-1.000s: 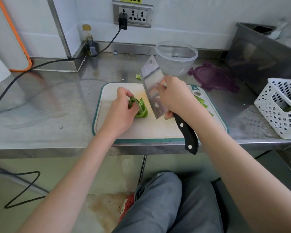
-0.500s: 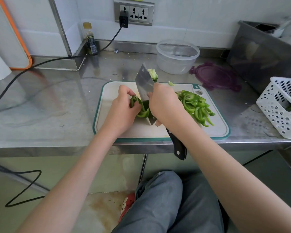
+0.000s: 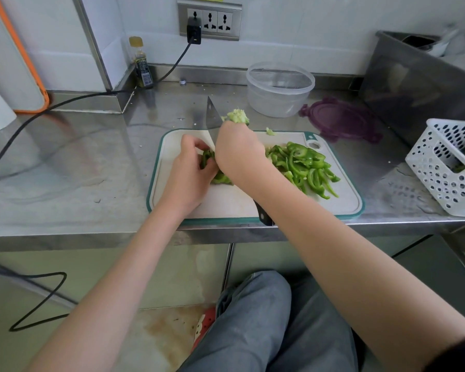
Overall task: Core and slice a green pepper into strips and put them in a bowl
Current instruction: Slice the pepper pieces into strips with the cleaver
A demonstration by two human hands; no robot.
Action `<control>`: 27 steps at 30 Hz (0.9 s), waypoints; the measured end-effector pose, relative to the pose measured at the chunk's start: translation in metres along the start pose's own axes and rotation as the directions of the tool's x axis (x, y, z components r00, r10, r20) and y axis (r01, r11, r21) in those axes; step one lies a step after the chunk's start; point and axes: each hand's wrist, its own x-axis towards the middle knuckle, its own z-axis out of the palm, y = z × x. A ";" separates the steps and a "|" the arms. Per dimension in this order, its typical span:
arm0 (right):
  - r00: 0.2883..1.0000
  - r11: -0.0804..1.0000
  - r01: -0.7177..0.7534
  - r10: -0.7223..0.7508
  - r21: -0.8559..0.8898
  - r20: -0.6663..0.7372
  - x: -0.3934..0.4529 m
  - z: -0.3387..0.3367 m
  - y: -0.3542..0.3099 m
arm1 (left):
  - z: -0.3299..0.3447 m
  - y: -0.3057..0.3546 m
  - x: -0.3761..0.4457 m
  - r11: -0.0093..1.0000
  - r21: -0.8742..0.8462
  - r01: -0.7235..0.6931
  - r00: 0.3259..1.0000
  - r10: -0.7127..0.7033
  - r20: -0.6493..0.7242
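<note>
Mostly sliced, strips (image 3: 304, 167) heap on the board (image 3: 341, 202) while the left hand (image 3: 189, 170) pinches the last pepper piece (image 3: 208, 167), the right hand (image 3: 239, 154) grips the knife (image 3: 212, 119), and the bowl (image 3: 279, 88) waits empty.

Pretty bright, soft daylight-ish light all over, nothing harsh. The steel worktop (image 3: 65, 167) picks up hazy pale reflections and a washed-out sheen, especially on the left, and it mirrors the black cable (image 3: 73, 99). Shadows are weak, just a faint smudge under the arms on the cutting board (image 3: 341, 208). Wide-angle lens bends things hard: the worktop's front edge bows and the white basket (image 3: 440, 167) leans at the right edge. Corners go a bit soft; the centre is sharp enough.
</note>
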 end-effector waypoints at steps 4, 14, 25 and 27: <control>0.999 0.994 0.033 -0.031 0.100 -0.016 -0.007 0.003 0.022 | 0.000 -0.005 0.002 1.000 0.019 -0.015 0.999 0.015 -0.035; 0.994 0.941 -0.110 0.112 0.319 0.011 -0.020 -0.030 0.087 | 0.005 -0.005 0.001 0.931 0.316 -0.181 0.983 0.165 0.077; 0.996 0.893 -0.080 0.091 0.443 -0.003 -0.026 -0.021 0.068 | 0.007 -0.007 0.001 0.940 0.307 -0.149 0.985 0.113 0.132; 0.997 0.905 -0.072 0.082 0.418 -0.006 -0.026 -0.020 0.067 | 0.007 -0.009 0.002 0.958 0.260 -0.120 0.987 0.088 0.131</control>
